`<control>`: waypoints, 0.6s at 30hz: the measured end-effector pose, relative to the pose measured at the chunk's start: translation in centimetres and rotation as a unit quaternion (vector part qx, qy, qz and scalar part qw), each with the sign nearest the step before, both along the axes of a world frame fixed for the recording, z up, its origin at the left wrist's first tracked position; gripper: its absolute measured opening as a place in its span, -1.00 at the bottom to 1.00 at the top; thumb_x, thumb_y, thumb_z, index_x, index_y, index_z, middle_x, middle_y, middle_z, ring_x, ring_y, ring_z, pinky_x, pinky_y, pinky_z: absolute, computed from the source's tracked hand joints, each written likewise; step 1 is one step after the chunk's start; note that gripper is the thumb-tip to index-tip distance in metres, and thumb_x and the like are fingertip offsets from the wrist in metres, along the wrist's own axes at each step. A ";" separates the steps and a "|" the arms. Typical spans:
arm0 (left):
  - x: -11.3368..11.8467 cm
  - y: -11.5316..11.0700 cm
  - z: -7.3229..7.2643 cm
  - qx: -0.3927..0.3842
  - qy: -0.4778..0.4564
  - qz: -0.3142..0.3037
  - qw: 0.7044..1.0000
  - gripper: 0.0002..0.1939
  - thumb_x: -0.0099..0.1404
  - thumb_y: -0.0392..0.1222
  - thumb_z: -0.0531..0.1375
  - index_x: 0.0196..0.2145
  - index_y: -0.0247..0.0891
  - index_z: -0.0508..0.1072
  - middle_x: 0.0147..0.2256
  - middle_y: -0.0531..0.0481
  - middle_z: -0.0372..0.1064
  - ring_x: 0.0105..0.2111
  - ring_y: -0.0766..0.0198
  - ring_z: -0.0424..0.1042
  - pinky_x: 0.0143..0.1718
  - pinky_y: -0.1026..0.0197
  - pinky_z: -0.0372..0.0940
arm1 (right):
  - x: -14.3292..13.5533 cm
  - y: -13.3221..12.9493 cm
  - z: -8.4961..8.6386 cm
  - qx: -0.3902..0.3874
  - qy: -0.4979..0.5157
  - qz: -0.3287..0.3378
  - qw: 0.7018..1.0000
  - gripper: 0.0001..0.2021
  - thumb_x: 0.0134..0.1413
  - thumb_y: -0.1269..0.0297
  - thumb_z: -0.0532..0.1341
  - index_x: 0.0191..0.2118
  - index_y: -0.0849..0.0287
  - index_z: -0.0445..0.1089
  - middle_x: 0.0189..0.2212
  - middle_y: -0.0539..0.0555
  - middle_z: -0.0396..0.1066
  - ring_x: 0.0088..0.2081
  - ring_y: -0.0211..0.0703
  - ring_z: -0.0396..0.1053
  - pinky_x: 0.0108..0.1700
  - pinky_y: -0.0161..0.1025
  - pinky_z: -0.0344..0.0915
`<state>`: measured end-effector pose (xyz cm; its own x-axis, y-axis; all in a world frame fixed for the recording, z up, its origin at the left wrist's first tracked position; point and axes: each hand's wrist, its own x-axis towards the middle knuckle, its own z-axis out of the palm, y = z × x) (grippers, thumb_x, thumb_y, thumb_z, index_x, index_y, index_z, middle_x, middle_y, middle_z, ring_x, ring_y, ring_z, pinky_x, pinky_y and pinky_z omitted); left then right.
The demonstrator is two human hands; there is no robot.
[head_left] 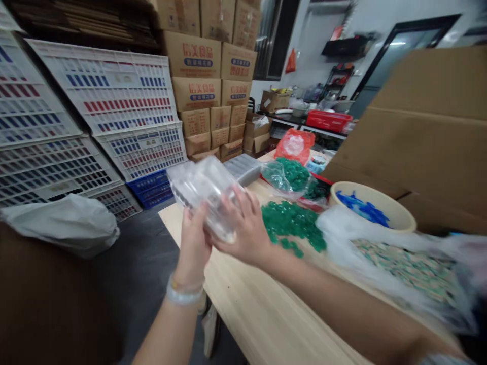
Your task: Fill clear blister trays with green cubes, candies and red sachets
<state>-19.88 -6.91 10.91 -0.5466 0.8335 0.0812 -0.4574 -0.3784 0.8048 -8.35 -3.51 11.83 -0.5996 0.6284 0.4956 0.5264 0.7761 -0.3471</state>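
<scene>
Both of my hands grip a clear plastic box (205,185), blurred by motion, held tilted above the table's left edge. My left hand (196,238) holds it from below, thumb against its near side. My right hand (245,223) lies along its right side with fingers bent over it. What the box contains, if anything, cannot be made out. Just beyond it, a stack of clear plastic boxes (241,168) rests on the table. Many small green pieces (291,220) lie spread on the wood to the right of my right hand.
Behind the green pieces are a clear bag of green pieces (292,174) and a red bag (294,145). A cream basin (403,215) with blue pieces and a plastic bag of beige-green pieces (411,266) stand right. White crates (110,86) and cartons (196,56) are stacked left and behind.
</scene>
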 end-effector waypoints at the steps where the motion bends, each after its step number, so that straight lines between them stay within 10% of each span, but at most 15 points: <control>1: 1.8 -1.3 -0.7 -0.019 -0.018 -0.030 0.999 -0.57 0.06 -0.14 0.21 -0.08 -0.15 0.30 -0.16 -0.03 0.37 -0.12 0.10 0.35 -0.14 0.09 0.29 | 3.3 -1.7 -1.1 -0.015 0.008 0.014 1.000 -0.17 -0.26 -0.15 0.18 0.17 0.10 -0.01 0.22 0.14 -0.29 0.21 0.15 -0.27 0.17 0.10 -0.23; 5: 9.8 -5.0 -4.3 -0.118 -0.084 -0.209 0.967 -0.62 0.02 -0.16 0.22 -0.15 -0.12 0.35 -0.20 -0.01 0.39 -0.18 0.13 0.39 -0.19 0.14 0.31 | 16.1 -8.2 -4.5 -0.219 0.122 -0.088 0.964 -0.31 -0.09 -0.06 0.13 0.16 0.04 -0.03 0.16 0.19 -0.05 0.12 0.04 0.03 0.10 0.02 0.04; 12: 29.1 -11.4 -6.8 -0.215 -0.107 -0.505 0.829 -0.58 0.07 -0.04 0.18 -0.09 -0.14 0.33 -0.15 -0.06 0.36 -0.18 0.15 0.38 -0.20 0.17 0.28 | 32.9 -18.9 -6.1 -0.493 0.433 -0.311 0.688 -0.49 -0.08 0.01 0.15 0.00 0.14 0.17 -0.37 0.04 0.34 -0.47 -0.29 0.30 -0.52 -0.36 0.25; 18: 34.4 -15.9 -5.9 -0.213 0.309 -0.714 0.591 -0.64 0.04 0.02 0.18 -0.30 -0.33 0.42 -0.33 -0.13 0.40 -0.32 0.13 0.37 -0.30 0.15 0.26 | 49.1 -27.1 -7.3 -0.581 0.457 -0.355 0.573 -0.68 -0.15 0.08 0.19 -0.38 0.28 0.31 -0.75 -0.13 0.10 -0.75 -0.47 -0.02 -0.72 -0.47 -0.17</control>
